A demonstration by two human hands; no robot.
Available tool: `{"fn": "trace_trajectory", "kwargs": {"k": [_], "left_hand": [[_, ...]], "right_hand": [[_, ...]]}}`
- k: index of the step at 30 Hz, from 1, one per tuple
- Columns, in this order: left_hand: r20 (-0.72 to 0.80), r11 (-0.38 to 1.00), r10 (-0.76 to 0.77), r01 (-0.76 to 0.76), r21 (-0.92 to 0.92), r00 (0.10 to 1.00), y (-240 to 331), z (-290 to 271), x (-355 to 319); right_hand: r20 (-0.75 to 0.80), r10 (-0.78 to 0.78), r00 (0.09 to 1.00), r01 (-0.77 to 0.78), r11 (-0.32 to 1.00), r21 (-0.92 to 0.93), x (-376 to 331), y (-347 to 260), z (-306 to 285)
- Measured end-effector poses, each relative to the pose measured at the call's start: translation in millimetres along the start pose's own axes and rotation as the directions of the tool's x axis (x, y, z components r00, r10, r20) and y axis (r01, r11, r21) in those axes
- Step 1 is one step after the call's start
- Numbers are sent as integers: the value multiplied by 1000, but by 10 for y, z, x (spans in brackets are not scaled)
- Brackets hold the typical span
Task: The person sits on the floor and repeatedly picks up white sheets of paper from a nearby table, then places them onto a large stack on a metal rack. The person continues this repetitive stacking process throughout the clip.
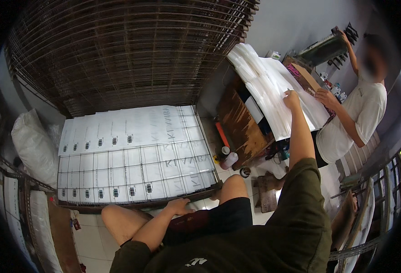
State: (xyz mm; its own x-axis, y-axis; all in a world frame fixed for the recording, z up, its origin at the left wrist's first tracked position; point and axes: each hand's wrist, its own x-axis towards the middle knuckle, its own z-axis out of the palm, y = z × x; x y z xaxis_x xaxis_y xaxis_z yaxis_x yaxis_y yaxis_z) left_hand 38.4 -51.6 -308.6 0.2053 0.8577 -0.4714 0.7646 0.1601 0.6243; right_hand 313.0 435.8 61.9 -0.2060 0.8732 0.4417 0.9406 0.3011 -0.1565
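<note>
My right hand (292, 98) reaches far out to the right. Its fingers are closed on the edge of a white sheet (277, 119) in a loose, overlapping pile on a wooden table. Low in front of me, my left hand (178, 207) lies by the near bar of a wire drying rack (139, 205), fingers stretched out and holding nothing I can see. On that rack, printed white sheets (150, 125) lie in overlapping rows, with small dark printed marks and larger grey lettering. Wire bars of a lower tier cross above the nearer sheets.
Raised wire racks (118, 50) tower over the sheets. A plastic-wrapped bundle (34, 141) stands at the left. Bottles (230, 160) and a wooden stool (267, 193) are on the tiled floor. At the right, a co-worker (355, 113) holds a framed screen (325, 48) and a cardboard piece (306, 78).
</note>
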Motion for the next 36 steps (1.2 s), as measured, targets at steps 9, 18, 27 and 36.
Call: {"fn": "trace_trajectory", "kwargs": {"k": [9, 18, 27, 36], "left_hand": [[-593, 948, 299, -305, 93, 748, 642, -662, -371], [-920, 913, 392, -123, 388, 10, 1790, -2323, -1911], [-830, 952, 97, -294, -83, 549, 1530, -2463, -1613], [-923, 848, -142, -437, -300, 357, 1706, -2021, -1265]], "right_hand": [[-329, -515, 792, 543, 840, -8, -943, -1653, -1751], [85, -941, 327, 897, 338, 287, -2572, -2924, -1557], [-410, -798, 442, 892, 341, 297, -2677, -3166, -932], [367, -479, 797, -419, -1, 908, -3016, -2829, -383]]}}
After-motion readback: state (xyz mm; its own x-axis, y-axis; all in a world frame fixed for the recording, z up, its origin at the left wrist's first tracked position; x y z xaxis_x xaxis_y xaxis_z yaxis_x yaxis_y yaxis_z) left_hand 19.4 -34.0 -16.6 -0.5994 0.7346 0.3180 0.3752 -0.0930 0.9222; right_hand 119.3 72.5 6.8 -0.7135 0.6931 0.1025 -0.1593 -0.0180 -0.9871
